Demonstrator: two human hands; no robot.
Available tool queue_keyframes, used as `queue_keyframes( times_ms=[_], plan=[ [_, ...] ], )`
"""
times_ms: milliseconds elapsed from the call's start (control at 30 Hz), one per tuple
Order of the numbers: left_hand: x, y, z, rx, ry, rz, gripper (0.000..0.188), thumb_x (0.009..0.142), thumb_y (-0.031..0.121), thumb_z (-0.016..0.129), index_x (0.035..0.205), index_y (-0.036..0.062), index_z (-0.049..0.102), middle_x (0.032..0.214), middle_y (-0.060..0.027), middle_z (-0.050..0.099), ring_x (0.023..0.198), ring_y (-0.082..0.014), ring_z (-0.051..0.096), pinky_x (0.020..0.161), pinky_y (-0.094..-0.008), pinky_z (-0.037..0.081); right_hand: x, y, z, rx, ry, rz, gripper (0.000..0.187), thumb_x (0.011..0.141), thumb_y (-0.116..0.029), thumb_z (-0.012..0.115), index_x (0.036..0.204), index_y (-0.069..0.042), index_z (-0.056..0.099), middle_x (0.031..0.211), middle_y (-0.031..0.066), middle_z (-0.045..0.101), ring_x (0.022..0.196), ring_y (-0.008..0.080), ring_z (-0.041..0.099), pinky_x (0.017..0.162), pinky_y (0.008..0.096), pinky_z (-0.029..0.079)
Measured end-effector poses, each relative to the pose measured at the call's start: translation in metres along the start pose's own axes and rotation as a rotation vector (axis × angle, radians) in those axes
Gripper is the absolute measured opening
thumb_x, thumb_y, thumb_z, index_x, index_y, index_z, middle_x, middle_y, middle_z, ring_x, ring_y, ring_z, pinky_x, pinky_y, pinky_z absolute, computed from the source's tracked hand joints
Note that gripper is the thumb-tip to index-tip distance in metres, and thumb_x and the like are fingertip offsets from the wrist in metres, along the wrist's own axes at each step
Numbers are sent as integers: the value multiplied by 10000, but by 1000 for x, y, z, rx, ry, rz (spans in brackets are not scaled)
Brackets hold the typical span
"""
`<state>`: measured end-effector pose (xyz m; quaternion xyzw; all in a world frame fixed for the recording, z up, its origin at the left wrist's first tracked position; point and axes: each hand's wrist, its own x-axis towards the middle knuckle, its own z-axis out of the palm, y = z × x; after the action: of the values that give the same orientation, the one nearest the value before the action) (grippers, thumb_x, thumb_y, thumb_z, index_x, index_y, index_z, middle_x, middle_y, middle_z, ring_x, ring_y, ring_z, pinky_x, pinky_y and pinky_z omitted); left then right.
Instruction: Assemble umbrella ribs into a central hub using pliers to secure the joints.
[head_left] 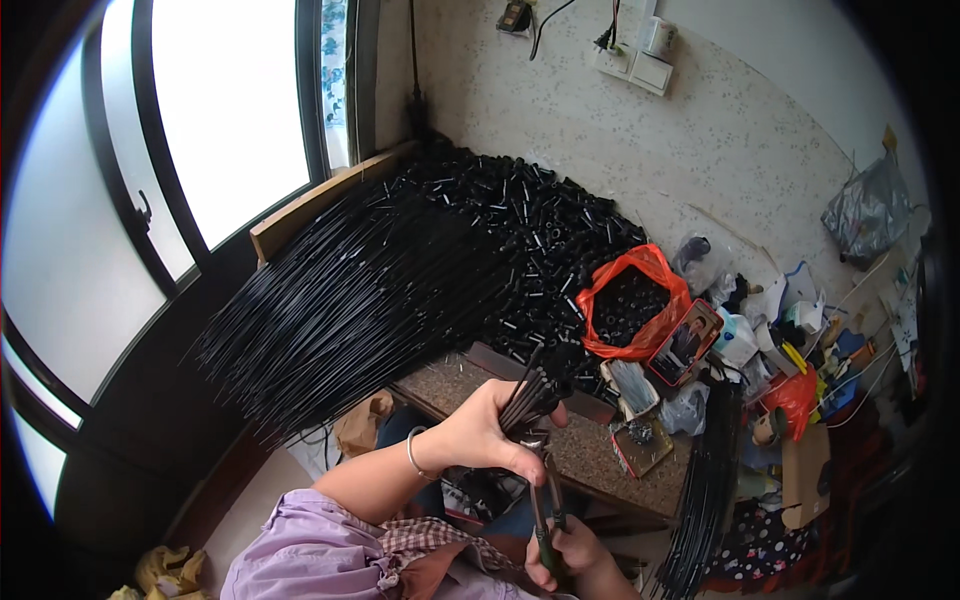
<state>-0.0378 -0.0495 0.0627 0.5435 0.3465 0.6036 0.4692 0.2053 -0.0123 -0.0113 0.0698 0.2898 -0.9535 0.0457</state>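
My left hand [488,428], with a bangle on its wrist, is closed around a bundle of thin black rods [528,402] held over the table's near edge. My right hand [578,555] grips a pair of pliers [546,505] by its dark green handles, below the left hand. The pliers' metal head points up beside my left thumb, close to the lower ends of the rods. Whether the jaws bite on anything is too small to tell. Behind the hands, a large pile of long black rods [340,300] covers the table's left part.
Short black tubes [540,215] lie heaped against the wall. A red plastic bag [648,347] holds small black parts, with a propped phone [687,343] beside it. Small trays [655,462] of metal bits stand on the brown table [575,455]. More black rods [703,490] hang at right, near clutter.
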Motion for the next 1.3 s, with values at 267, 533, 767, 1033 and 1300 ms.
queue_keyframes(
  times_ms=[267,533,767,1033,1300],
  plan=[
    [-1,2,-1,80,65,19,488,556,186,860,914,13,577,804,36,550,720,-28,470,630,-187,394,21,-31,9,-2024,993,-1027,378,758,-42,573,1092,22,409,729,105,567,592,170,564,567,308,462],
    [6,-8,3,106,89,8,424,558,185,855,854,21,598,706,52,520,643,-18,438,553,-185,351,15,8,25,-670,468,-215,414,908,-112,476,1259,68,350,876,101,572,718,156,580,710,264,460],
    [5,-13,4,129,141,-34,389,565,168,848,832,21,607,679,60,510,612,-14,416,526,-180,322,6,-7,11,-382,253,-214,503,912,-134,471,1364,-58,262,816,147,575,664,184,572,623,296,482],
    [16,-37,23,167,210,-127,332,599,116,813,832,37,592,672,78,491,595,-12,415,529,-163,322,24,42,-6,-354,433,-288,130,891,-127,536,967,-29,495,633,7,481,519,63,436,470,203,365],
    [28,-61,24,77,256,-138,449,611,82,802,977,4,554,605,56,511,534,-9,439,487,-157,322,14,-12,-50,-760,1056,-636,73,851,-79,564,887,-28,526,667,18,552,565,65,530,508,210,416]
  ],
)
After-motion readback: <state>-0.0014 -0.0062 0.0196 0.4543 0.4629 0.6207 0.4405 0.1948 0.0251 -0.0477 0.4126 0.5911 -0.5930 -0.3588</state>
